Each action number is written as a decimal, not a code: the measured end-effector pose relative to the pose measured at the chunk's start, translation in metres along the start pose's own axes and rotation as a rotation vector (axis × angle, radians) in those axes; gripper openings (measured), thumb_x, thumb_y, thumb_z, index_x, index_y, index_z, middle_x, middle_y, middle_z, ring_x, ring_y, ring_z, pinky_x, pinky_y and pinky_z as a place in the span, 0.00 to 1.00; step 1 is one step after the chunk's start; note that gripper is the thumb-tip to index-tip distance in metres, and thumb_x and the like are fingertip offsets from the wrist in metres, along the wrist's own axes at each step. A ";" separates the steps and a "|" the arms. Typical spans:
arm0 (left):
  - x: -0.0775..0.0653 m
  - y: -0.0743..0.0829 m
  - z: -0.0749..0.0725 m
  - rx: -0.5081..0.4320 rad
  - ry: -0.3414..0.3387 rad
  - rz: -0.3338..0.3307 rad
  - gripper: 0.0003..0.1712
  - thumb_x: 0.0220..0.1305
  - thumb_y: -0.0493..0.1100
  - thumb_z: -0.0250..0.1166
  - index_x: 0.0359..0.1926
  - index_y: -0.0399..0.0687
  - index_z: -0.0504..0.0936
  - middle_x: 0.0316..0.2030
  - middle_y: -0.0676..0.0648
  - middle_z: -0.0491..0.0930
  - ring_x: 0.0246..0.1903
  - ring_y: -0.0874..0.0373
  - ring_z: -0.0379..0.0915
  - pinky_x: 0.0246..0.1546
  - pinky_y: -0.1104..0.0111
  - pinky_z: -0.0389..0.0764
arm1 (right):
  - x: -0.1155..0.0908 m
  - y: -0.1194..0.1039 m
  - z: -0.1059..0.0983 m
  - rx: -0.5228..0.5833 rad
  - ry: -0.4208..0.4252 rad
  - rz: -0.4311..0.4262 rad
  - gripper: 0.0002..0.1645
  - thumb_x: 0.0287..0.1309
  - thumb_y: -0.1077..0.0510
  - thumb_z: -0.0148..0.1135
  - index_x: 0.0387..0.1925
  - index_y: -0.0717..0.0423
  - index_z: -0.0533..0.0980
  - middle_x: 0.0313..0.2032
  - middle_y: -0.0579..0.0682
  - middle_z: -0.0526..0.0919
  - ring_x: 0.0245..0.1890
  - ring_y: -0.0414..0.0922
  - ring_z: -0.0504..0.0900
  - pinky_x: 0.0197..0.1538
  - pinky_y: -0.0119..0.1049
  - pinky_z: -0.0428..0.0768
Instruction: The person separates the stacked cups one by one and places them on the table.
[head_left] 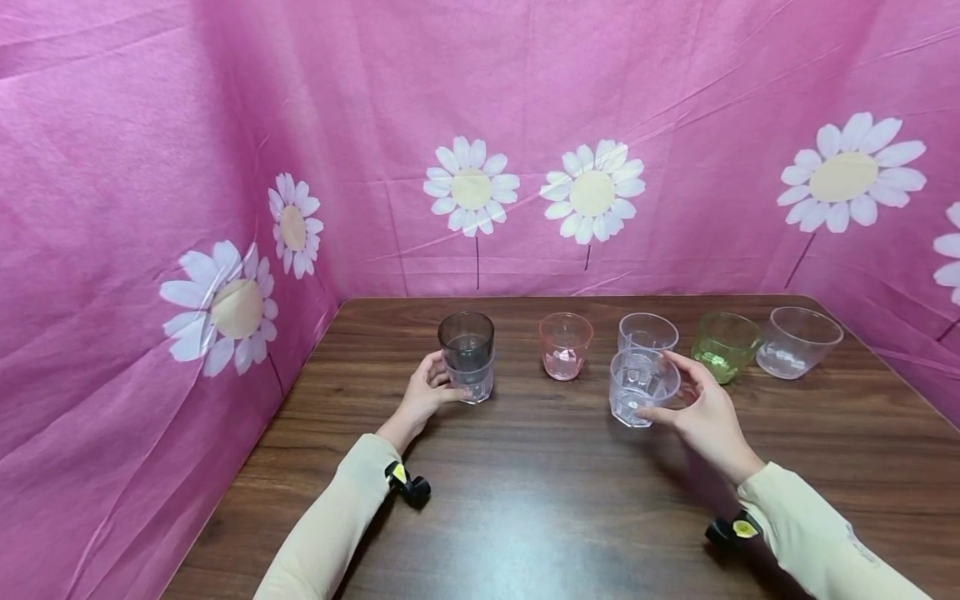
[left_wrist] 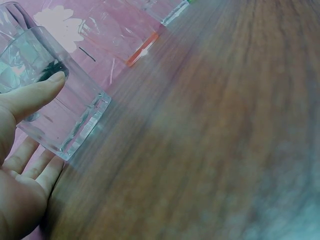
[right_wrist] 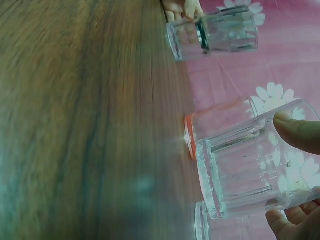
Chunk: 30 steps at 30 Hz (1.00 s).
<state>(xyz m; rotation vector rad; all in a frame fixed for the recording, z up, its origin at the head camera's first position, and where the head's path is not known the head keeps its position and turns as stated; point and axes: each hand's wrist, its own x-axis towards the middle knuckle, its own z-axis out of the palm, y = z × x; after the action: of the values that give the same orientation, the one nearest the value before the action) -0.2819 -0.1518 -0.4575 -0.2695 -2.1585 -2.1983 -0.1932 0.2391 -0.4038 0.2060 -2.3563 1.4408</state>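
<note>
On the left of the table, a dark grey cup (head_left: 466,337) sits nested inside a clear cup (head_left: 476,387). My left hand (head_left: 425,396) holds that clear cup from its left side, thumb (left_wrist: 42,95) in front and the other fingers partly behind it. My right hand (head_left: 708,412) grips another clear cup (right_wrist: 245,170) by its right side, thumb near the rim. This cup leans slightly; whether its base touches the table I cannot tell. It partly covers a clear cup (head_left: 647,327) standing behind it. Between the hands, farther back, stands a pink cup (head_left: 566,346).
A green cup (head_left: 723,346) and one more clear cup (head_left: 798,342) stand at the back right, beyond my right hand. The wooden table (head_left: 525,500) meets a pink cloth (head_left: 375,208) with white flowers at the back and sides.
</note>
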 end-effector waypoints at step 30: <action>0.001 0.002 0.000 0.000 -0.001 -0.025 0.43 0.46 0.19 0.70 0.64 0.33 0.67 0.55 0.38 0.77 0.52 0.45 0.75 0.56 0.61 0.76 | -0.008 0.025 -0.052 -0.120 0.119 0.123 0.58 0.41 0.66 0.81 0.72 0.66 0.59 0.62 0.52 0.71 0.52 0.22 0.70 0.49 0.11 0.69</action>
<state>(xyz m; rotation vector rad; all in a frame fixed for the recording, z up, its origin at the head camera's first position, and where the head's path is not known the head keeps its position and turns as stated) -0.2822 -0.1514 -0.4555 -0.2447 -2.1746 -2.2111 -0.1814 0.2962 -0.4062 -0.0557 -2.3832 1.3205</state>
